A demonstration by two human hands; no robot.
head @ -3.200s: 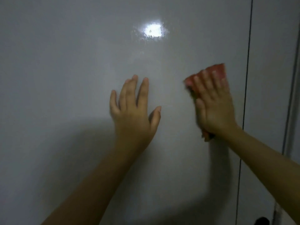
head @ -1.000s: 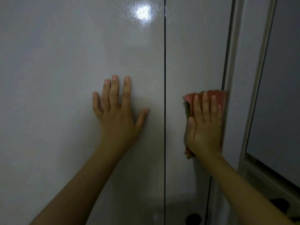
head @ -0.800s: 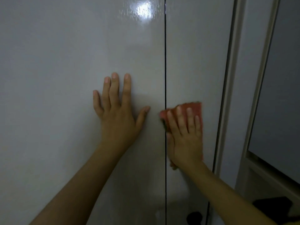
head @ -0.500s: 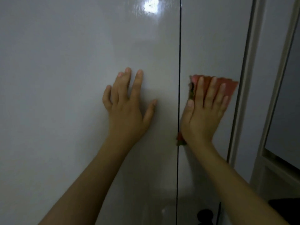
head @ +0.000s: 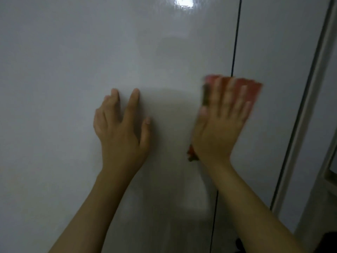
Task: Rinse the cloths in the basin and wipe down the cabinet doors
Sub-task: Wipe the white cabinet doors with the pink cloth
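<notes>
Two glossy white cabinet doors fill the head view: a wide left door [head: 73,70] and a narrower right door [head: 277,61], split by a dark vertical seam. My left hand [head: 122,132] rests flat on the left door with fingers straight. My right hand [head: 220,125] presses a red cloth [head: 251,88] flat against the doors, right over the seam. The cloth shows above my fingertips and a small corner pokes out below my palm. The right hand and the cloth are blurred by motion.
A pale frame strip [head: 306,125] runs down the right side, with another grey panel [head: 328,106] beyond it. A dark knob [head: 238,243] sits low near the seam. A bright light reflection [head: 184,2] shines at the top of the left door.
My right hand slid the cloth from the right door leftward onto the seam. The view shifted so the seam lies further right. My left hand stayed pressed on the left door.
</notes>
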